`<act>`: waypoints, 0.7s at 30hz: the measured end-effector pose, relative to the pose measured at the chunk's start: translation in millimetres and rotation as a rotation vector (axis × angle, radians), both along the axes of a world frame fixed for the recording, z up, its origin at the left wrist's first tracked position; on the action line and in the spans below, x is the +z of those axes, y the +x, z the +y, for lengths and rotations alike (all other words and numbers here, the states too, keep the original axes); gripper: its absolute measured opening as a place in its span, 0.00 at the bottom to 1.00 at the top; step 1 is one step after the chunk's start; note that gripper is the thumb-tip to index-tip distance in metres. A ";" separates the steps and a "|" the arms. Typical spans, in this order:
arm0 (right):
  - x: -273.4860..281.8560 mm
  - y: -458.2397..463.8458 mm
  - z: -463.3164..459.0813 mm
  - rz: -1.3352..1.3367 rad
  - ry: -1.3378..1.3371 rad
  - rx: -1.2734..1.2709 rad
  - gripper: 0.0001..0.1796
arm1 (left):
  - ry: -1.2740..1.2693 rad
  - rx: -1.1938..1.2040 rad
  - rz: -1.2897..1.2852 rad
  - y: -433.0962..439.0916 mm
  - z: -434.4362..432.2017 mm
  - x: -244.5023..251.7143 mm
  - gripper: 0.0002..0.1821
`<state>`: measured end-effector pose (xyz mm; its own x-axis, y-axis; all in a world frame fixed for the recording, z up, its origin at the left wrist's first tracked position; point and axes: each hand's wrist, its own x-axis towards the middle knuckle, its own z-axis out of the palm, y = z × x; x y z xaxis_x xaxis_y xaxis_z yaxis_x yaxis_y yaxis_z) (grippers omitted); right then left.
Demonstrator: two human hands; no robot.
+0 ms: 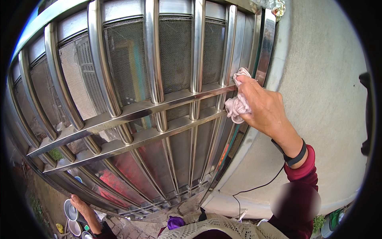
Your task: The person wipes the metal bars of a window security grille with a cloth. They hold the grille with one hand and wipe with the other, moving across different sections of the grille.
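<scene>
My right hand grips a crumpled pale pink cloth against the right end of the crossbars of a stainless steel barred door. A dark band circles that wrist. At the lower left, my left hand is at the door's bottom outer edge; its fingertips are partly hidden, so its hold is unclear. Behind the upright bars lies a mesh screen, and the lower panels reflect red.
A pale plastered wall stands at the right, with a thin black cable hanging before it. Basins rest on the ground at lower left, near brick paving. Green plants grow at lower right.
</scene>
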<state>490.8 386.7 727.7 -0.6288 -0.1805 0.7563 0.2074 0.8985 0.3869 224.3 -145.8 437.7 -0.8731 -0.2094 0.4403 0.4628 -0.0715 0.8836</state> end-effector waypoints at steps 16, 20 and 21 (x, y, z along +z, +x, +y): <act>-2.5 -3.3 -0.2 -0.033 -0.017 -0.089 0.23 | -0.004 0.091 -0.067 2.1 -17.4 -20.4 0.37; -6.9 -9.5 -1.4 0.023 -0.016 0.131 0.26 | -0.046 0.106 -0.072 6.6 -13.0 -13.5 0.38; -6.3 -8.8 -1.1 0.013 -0.036 0.156 0.25 | -0.019 0.121 -0.104 7.8 -9.8 -9.6 0.38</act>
<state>482.0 385.5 721.4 -0.5857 -0.2477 0.7717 0.0689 0.9335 0.3519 232.2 -155.6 428.1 -0.8828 -0.3087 0.3540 0.3733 -0.0039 0.9277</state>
